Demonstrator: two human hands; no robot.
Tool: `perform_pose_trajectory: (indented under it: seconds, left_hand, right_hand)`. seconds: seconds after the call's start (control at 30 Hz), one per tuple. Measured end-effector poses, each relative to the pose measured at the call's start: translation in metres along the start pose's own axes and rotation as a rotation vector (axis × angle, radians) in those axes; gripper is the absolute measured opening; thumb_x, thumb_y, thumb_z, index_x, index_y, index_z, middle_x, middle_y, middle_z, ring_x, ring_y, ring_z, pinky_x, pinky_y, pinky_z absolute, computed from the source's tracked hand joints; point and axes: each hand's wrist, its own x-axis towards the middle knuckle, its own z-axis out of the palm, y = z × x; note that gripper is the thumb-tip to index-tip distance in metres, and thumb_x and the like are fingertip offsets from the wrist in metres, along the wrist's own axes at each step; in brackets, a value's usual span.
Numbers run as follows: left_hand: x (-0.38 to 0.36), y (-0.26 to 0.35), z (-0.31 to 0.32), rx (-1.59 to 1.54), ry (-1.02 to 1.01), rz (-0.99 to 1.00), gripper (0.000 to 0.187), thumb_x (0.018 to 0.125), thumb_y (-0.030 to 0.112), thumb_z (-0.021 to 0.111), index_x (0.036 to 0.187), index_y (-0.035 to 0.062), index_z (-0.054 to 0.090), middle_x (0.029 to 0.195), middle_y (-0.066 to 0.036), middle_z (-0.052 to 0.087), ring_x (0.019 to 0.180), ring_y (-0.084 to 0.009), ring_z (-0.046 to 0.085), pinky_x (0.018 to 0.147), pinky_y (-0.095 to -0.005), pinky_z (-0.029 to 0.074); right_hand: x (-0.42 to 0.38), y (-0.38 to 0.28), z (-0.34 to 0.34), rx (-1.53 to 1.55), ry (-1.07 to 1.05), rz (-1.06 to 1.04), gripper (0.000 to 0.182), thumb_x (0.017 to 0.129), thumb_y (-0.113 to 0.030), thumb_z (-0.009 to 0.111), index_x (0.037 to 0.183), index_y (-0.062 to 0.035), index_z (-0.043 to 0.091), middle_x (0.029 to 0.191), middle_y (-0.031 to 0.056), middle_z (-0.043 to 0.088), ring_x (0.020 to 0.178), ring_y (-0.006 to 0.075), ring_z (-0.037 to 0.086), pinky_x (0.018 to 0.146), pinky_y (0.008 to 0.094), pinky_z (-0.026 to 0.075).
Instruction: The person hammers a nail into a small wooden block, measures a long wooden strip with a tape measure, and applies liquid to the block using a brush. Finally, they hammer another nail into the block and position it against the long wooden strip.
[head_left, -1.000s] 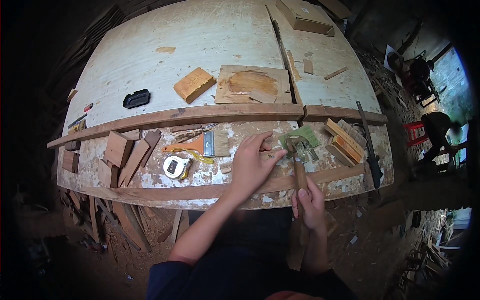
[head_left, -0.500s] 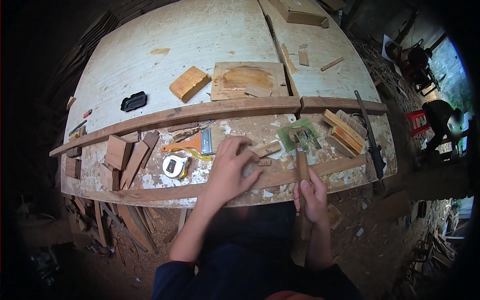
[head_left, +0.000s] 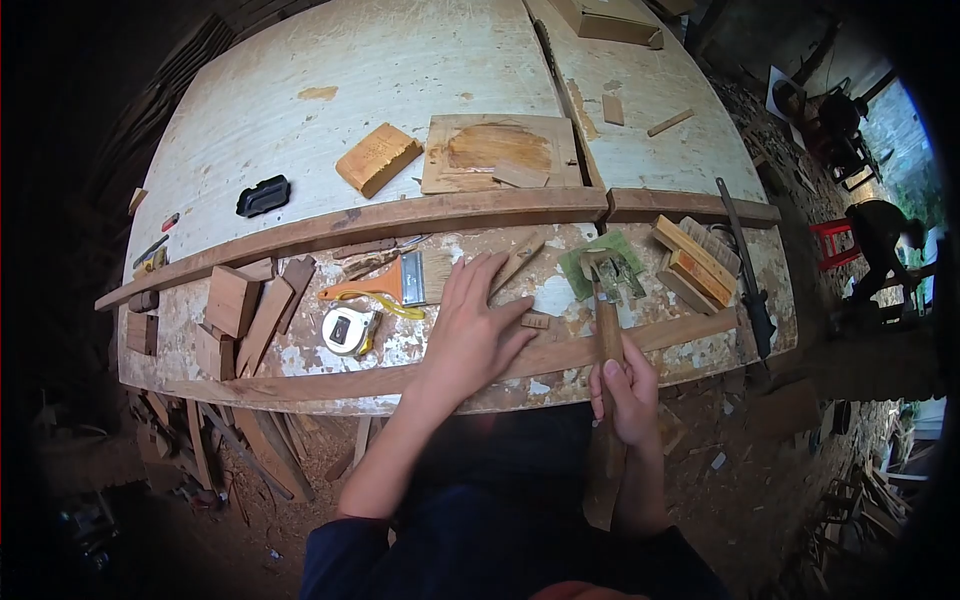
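My left hand (head_left: 466, 325) is over the near edge of the workbench, its fingers stretched forward and the thumb apart. Against its fingertips lies a narrow wooden stick (head_left: 518, 262), angled away from me. A small wood block (head_left: 536, 321) sits by the thumb. My right hand (head_left: 630, 392) is wrapped round the wooden handle of a hammer (head_left: 607, 325). The hammer's head lies over a green abrasive sheet (head_left: 622, 250). Left of my left hand are an orange-handled paintbrush (head_left: 385, 284) and a white tape measure (head_left: 350, 331).
A long wooden strip (head_left: 370, 222) crosses the bench, with another along the near edge. Wood blocks (head_left: 232, 300) stand at left; stacked pieces (head_left: 698, 262) and a long dark tool (head_left: 745, 270) lie at right. Farther back are a yellowish block (head_left: 379, 160) and a wooden panel (head_left: 480, 130).
The wooden stick has turned from lying nearly crosswise to pointing away from me. My left hand has shifted slightly right, its fingers reaching further forward. My right hand keeps hold of the hammer.
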Motion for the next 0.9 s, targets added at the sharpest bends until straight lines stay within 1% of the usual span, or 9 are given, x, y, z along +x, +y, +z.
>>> perform_pose_trajectory:
  seconds: [0.1, 0.2, 0.3, 0.4, 0.5, 0.6, 0.7, 0.9]
  left_hand:
    - [0.002, 0.001, 0.001, 0.021, -0.014, 0.001, 0.03, 0.086, 0.023, 0.084, 0.112, 0.0073, 0.081, 0.15, -0.024, 0.052, 0.147, -0.046, 0.044, 0.127, -0.0592, 0.027]
    - [0.003, 0.0, 0.0, 0.005, -0.013, 0.005, 0.024, 0.089, 0.022, 0.082, 0.106, 0.0049, 0.08, 0.147, -0.023, 0.053, 0.147, -0.0437, 0.042, 0.127, -0.0593, 0.027]
    - [0.002, 0.003, -0.002, -0.034, -0.006, -0.017, 0.02, 0.092, 0.02, 0.08, 0.103, 0.0032, 0.078, 0.146, -0.022, 0.055, 0.147, -0.0453, 0.044, 0.128, -0.0601, 0.026]
    - [-0.005, 0.011, -0.009, -0.079, -0.036, -0.024, 0.019, 0.094, 0.02, 0.078, 0.102, 0.0027, 0.077, 0.144, -0.021, 0.056, 0.147, -0.0445, 0.045, 0.128, -0.061, 0.025]
    - [-0.014, 0.014, -0.009, -0.025, -0.028, 0.034, 0.018, 0.095, 0.019, 0.077, 0.097, 0.0019, 0.075, 0.141, -0.02, 0.058, 0.145, -0.043, 0.047, 0.125, -0.0617, 0.03]
    - [-0.018, 0.015, -0.01, 0.013, -0.053, 0.028, 0.018, 0.094, 0.02, 0.078, 0.098, 0.0032, 0.076, 0.14, -0.018, 0.059, 0.145, -0.0422, 0.047, 0.125, -0.0614, 0.031]
    - [-0.024, 0.016, -0.007, -0.011, -0.074, 0.034, 0.016, 0.093, 0.019, 0.078, 0.104, 0.0064, 0.078, 0.14, -0.016, 0.06, 0.147, -0.0412, 0.046, 0.125, -0.063, 0.03]
    - [-0.027, 0.017, -0.002, 0.02, -0.054, 0.046, 0.022, 0.091, 0.018, 0.08, 0.113, 0.0114, 0.08, 0.137, -0.015, 0.062, 0.144, -0.041, 0.049, 0.124, -0.0616, 0.032]
  right_hand:
    - [0.0, 0.0, 0.0, -0.019, 0.006, -0.003, 0.045, 0.111, -0.013, 0.051, 0.152, 0.0051, 0.045, 0.077, 0.0029, 0.058, 0.054, 0.0066, 0.05, 0.048, 0.0217, 0.042]
    - [0.001, 0.0, 0.003, -0.029, 0.009, -0.007, 0.045, 0.111, -0.014, 0.051, 0.152, 0.0054, 0.045, 0.077, 0.0031, 0.058, 0.054, 0.007, 0.05, 0.048, 0.0218, 0.042]
    - [0.001, 0.0, 0.002, -0.03, 0.006, -0.011, 0.046, 0.111, -0.015, 0.051, 0.152, 0.0055, 0.045, 0.077, 0.0032, 0.058, 0.054, 0.0072, 0.05, 0.048, 0.0221, 0.041]
    - [0.001, 0.0, 0.001, -0.028, 0.009, -0.004, 0.047, 0.111, -0.016, 0.051, 0.153, 0.0054, 0.045, 0.077, 0.0031, 0.058, 0.054, 0.0072, 0.05, 0.048, 0.0222, 0.041]
    - [0.002, -0.001, 0.003, -0.013, 0.01, -0.002, 0.047, 0.111, -0.016, 0.051, 0.153, 0.0052, 0.044, 0.077, 0.003, 0.058, 0.054, 0.0071, 0.05, 0.048, 0.0221, 0.041]
    - [0.002, -0.001, 0.003, 0.004, 0.012, 0.003, 0.048, 0.111, -0.016, 0.051, 0.154, 0.005, 0.044, 0.077, 0.003, 0.058, 0.054, 0.007, 0.049, 0.048, 0.0218, 0.041]
    - [0.001, -0.001, 0.004, 0.006, 0.009, 0.006, 0.048, 0.112, -0.015, 0.051, 0.154, 0.005, 0.043, 0.077, 0.0029, 0.058, 0.054, 0.0069, 0.049, 0.049, 0.0216, 0.041]
    - [0.0, 0.0, 0.004, -0.026, 0.019, -0.004, 0.048, 0.112, -0.014, 0.05, 0.155, 0.0051, 0.042, 0.078, 0.0028, 0.058, 0.054, 0.0064, 0.05, 0.049, 0.0213, 0.041]
